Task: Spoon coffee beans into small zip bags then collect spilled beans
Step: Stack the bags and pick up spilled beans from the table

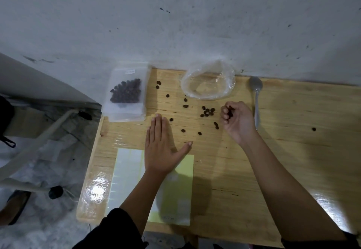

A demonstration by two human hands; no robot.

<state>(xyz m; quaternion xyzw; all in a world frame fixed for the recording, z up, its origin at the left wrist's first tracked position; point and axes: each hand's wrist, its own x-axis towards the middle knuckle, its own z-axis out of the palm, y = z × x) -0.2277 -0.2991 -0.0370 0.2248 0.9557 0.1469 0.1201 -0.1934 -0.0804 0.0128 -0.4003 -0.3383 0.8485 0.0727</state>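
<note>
Several loose coffee beans (207, 111) lie scattered across the wooden table (293, 151) between my hands. My right hand (237, 120) is curled palm-up just right of the bean cluster, and dark beans show inside its fingers. My left hand (163, 147) lies flat on the table with straight fingers and the thumb spread, left of the beans. A small zip bag (127, 92) filled with beans rests on a stack of bags at the table's back left corner. A grey spoon (256, 100) lies on the table right of my right hand.
A crumpled clear plastic bag (209, 81) sits open at the back by the wall. A sheet of white labels on yellow backing (129, 170) lies under my left wrist. One stray bean (314, 129) lies far right. The table's left edge drops to the floor.
</note>
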